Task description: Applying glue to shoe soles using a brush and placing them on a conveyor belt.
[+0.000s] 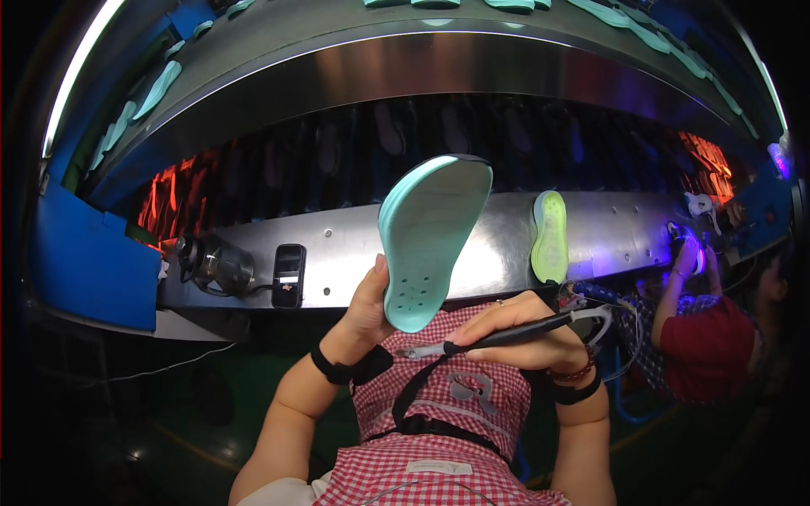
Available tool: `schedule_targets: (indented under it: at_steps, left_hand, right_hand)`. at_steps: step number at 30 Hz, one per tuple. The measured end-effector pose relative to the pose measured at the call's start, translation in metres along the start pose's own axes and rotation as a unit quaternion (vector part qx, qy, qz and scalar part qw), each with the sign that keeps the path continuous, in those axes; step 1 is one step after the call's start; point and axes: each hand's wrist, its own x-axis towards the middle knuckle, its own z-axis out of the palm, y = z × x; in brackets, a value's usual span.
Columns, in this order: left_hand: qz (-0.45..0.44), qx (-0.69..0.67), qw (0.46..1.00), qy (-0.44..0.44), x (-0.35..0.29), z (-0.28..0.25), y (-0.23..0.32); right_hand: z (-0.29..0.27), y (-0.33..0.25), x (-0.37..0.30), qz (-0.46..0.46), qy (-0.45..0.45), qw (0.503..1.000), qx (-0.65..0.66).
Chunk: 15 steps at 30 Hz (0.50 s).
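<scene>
My left hand (369, 297) grips a mint-green shoe sole (434, 236) by its heel end. The sole stands tilted up above the bench's front edge, its broad face toward me, with several small holes near the heel. Between the fingers of my right hand (531, 314) lies a slim black-handled glue brush (510, 336). A pale tube leaves its back end, and its light tip points left, below the sole and apart from it. On the metal bench, right of the held sole, rests a yellow-green sole (551, 240).
A dark lidded jar (221, 263) and a small black tray (289, 277) stand on the bench (624, 236) at left. Beyond it, a conveyor belt (312, 46) carries several mint-green soles. Orange-lit openings flank the machine. At right, a co-worker's hands (690, 255) hold a purple-lit item.
</scene>
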Motion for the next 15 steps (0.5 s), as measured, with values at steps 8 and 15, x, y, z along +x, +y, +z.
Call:
schedule_targets:
  at_steps: [8,15]
  left_hand:
    - [-0.118,0.127,0.985,-0.011,0.000,0.016,0.026]
    - [-0.216,0.182,0.958,-0.055,-0.001,0.025,0.037]
  right_hand:
    - [-0.006,0.004,0.001,-0.078,-0.062,0.995,-0.008]
    - [-0.019,-0.009,0.003,-0.021,-0.152,0.986,-0.061]
